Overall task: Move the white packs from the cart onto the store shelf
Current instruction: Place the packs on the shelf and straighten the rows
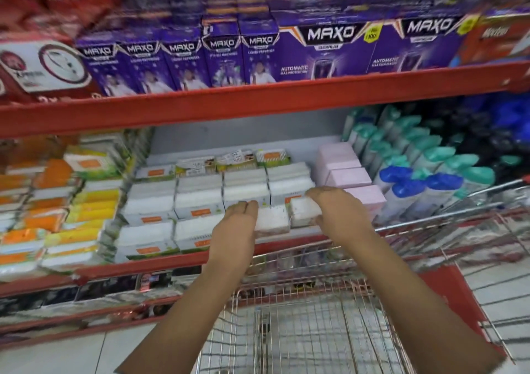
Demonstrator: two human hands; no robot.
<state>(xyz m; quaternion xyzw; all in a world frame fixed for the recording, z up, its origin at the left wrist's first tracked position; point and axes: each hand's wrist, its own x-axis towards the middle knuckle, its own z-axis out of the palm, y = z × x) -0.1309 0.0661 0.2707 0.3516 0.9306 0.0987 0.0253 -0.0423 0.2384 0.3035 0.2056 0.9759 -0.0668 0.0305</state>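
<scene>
Two white packs sit side by side at the front of the red store shelf (172, 261). My left hand (235, 224) presses against the left white pack (272, 220). My right hand (335, 210) curls over the right white pack (304, 210). Both hands squeeze the pair together from the sides. Behind them several rows of similar white packs (198, 198) with orange labels fill the shelf. The wire cart (301, 316) stands below my arms, its basket seen from above, and no packs show inside it.
Orange and yellow packs (71, 201) stack at the left of the same shelf. Pink boxes (347, 172) and teal- and blue-capped bottles (424, 178) stand at the right. Purple MAXO boxes (258, 55) line the shelf above. The cart's red rim (447, 296) is at my right.
</scene>
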